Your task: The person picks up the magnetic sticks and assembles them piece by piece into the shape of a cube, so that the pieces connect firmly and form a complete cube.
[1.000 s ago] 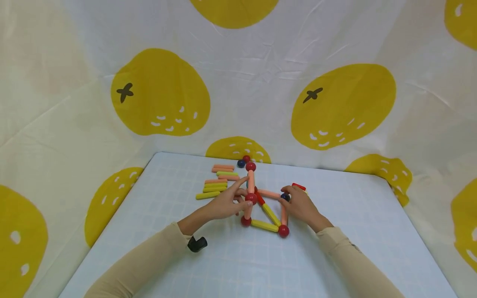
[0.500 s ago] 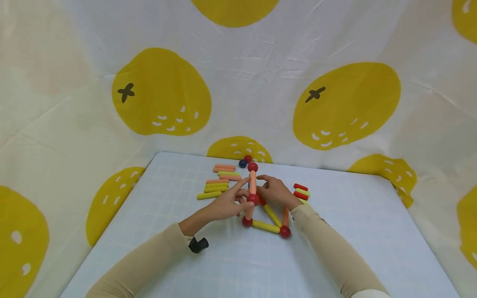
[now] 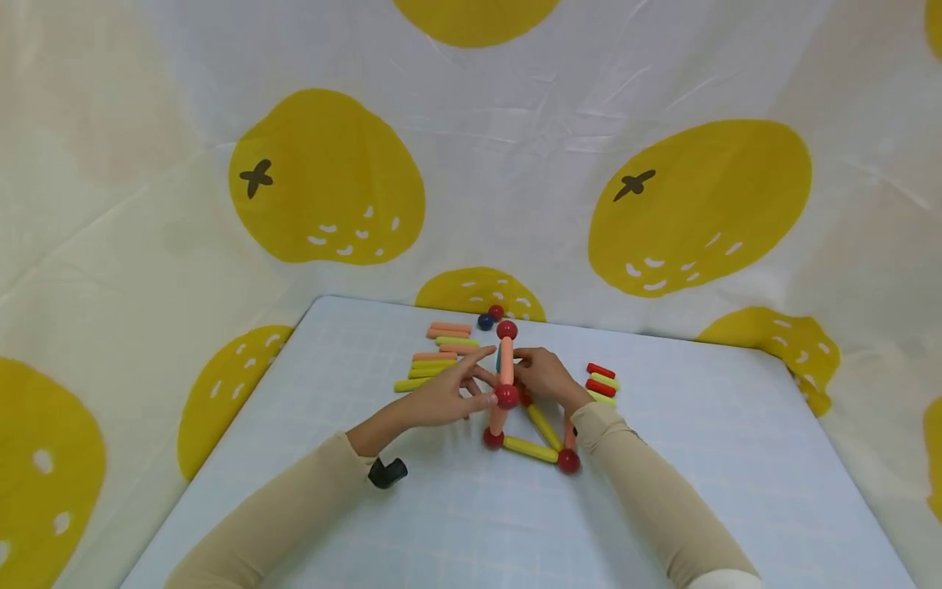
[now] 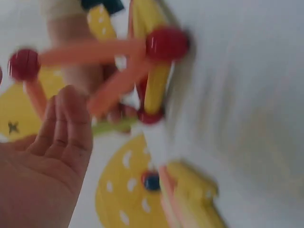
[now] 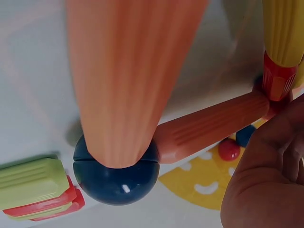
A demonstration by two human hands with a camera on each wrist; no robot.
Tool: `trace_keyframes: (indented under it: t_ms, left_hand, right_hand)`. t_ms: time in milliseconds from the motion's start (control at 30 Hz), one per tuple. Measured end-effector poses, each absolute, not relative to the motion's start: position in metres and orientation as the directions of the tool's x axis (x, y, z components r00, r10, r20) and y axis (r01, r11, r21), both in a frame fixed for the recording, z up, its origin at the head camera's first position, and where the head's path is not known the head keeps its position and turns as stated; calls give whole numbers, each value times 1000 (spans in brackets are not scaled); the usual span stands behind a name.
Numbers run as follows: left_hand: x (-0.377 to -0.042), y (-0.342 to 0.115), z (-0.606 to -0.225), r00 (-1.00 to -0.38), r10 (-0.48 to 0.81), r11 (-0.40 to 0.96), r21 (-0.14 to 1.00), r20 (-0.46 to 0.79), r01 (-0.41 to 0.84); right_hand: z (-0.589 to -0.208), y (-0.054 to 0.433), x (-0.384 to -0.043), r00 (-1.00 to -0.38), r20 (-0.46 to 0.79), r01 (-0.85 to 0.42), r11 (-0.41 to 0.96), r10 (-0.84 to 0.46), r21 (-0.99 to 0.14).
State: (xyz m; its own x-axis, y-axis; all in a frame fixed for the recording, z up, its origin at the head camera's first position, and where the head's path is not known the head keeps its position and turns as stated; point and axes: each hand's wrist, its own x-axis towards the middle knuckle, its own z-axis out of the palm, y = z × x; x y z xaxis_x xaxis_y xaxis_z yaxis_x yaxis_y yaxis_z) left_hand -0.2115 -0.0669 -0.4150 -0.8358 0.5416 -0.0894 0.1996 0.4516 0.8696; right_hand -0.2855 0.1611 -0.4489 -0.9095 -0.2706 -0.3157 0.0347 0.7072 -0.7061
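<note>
A frame of ribbed sticks and balls stands mid-table in the head view. Its raised front red ball (image 3: 506, 397) sits on a salmon upright, and a salmon top stick (image 3: 506, 360) runs back to a far red ball (image 3: 507, 330). My left hand (image 3: 445, 397) is beside this top part, fingers extended and thumb tip right at the front ball. My right hand (image 3: 545, 376) reaches behind the frame. In the left wrist view, its fingertips are close by a green stick (image 4: 114, 125) and a base red ball (image 4: 152, 116); I cannot tell whether it grips them.
Salmon and yellow sticks (image 3: 427, 370) lie left of the frame; shorter red and pale green sticks (image 3: 601, 384) lie right. A loose dark blue ball (image 3: 486, 321) and red ball (image 3: 496, 312) are behind. A dark blue corner ball (image 5: 116, 175) joins salmon sticks.
My right hand has moved left from the dark blue corner ball to behind the raised sticks. My left index finger has come slightly away from the top stick. The head view has shifted a little.
</note>
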Motion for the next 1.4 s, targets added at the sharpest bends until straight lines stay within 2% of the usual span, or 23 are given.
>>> trace_keyframes:
  t_ms: [133,233,400,600,833,1133,1400]
  left_hand:
    - [-239,-93,-416,-839,540,589,743,-67,319]
    - [-262,-110,-421,-852,517,696,623,-89,357]
    - [-293,-122,-434,-864,466,821,455,-190,343]
    - [-318,-121,-435,-855,415,896,306,-312,323]
    - [-335,-112,-423,-870,362,917,297,-335,267]
    - [-343,-105,-440,-889,339,928,263,-307,264]
    - [-340,-98,-449,-877,337,936,224,-343,272]
  right_hand:
    - [-448,159,-285,-903,-345,67,707,-258,-704]
    - [-449,158,-284,-904,-344,71,708,-252,-703]
    - [-450,156,-284,-903,-343,67,701,-260,-710]
    - [-447,153,-282,-902,-333,52,697,-275,-715]
    - [-440,150,-280,-899,-332,45,694,-285,-718]
    - [-443,155,-281,-894,-359,79,691,-270,-719]
    - [-446,164,-280,-897,-359,89,689,-258,-719]
